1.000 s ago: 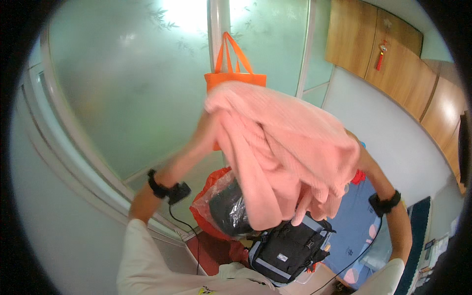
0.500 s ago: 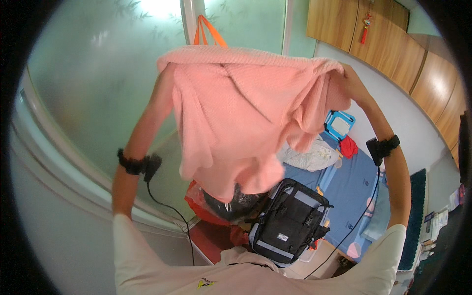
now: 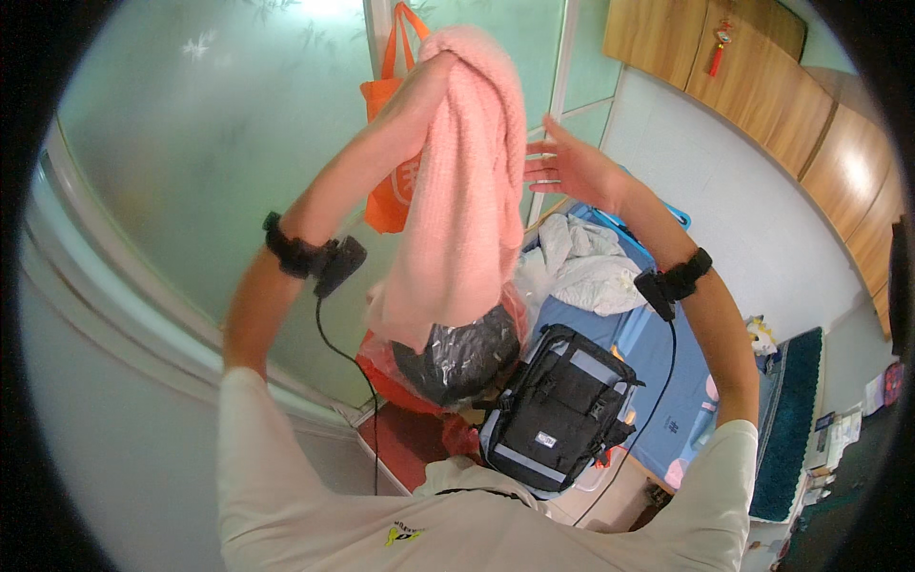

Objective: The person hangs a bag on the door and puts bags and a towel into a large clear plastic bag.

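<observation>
head view: supporting gathered, fuzzy pink cloth [image 3: 465, 200], not yet laid down, on left hand [image 3: 425, 93], fingers hidden, can't tell grip; showing empty right hand [image 3: 578, 172], fingers spread, beside cloth.

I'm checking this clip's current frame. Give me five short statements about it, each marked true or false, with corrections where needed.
1. The pink cloth is held up by the left hand. True.
2. The right hand has a tight, closed grip on the cloth. False: its grip is open, fingers spread, at the cloth's right side.
3. The orange bag hangs behind the cloth and is partly hidden. True.
4. The backpack is mainly bright red. False: it is mainly black with grey-blue panels.
5. The left hand's fingertips are fully visible. False: the cloth covers them.
</observation>
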`<state>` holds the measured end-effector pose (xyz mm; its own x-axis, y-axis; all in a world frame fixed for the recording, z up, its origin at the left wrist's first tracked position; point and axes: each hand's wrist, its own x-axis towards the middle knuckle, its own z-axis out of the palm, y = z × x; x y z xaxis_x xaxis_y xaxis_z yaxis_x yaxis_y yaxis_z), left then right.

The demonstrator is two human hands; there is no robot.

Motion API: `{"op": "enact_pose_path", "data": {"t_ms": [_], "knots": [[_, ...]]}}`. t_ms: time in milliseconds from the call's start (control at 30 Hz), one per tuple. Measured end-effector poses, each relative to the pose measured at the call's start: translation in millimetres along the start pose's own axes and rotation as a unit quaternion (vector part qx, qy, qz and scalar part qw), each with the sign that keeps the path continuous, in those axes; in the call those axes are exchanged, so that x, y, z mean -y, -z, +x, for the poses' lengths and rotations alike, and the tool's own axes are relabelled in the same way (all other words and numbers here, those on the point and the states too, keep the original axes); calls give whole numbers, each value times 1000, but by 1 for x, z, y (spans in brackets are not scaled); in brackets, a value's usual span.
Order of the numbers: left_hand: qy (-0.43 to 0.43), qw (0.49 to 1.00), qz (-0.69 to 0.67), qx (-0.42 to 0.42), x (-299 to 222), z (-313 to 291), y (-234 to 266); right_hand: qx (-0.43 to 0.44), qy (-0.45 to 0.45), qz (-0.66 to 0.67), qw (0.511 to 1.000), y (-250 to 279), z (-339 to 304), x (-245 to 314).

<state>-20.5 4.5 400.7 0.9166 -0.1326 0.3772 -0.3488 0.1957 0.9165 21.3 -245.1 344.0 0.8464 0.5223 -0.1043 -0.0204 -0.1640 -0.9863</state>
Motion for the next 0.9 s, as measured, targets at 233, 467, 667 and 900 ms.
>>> {"op": "enact_pose_path", "data": {"t_ms": [233, 467, 667, 900], "knots": [[54, 993, -101, -13, 4, -34, -31, 74, 20, 130, 989, -42, 1, -14], [3, 961, 187, 203, 40, -48, 3, -175, 179, 163, 954, 13, 15, 42], [-94, 925, 277, 243, 26, -6, 12, -70, 236, -49, 968, 24, -13, 109], [-65, 957, 81, 271, 27, 28, -20, 2, 271, -260, 927, -3, -42, 176]]}}
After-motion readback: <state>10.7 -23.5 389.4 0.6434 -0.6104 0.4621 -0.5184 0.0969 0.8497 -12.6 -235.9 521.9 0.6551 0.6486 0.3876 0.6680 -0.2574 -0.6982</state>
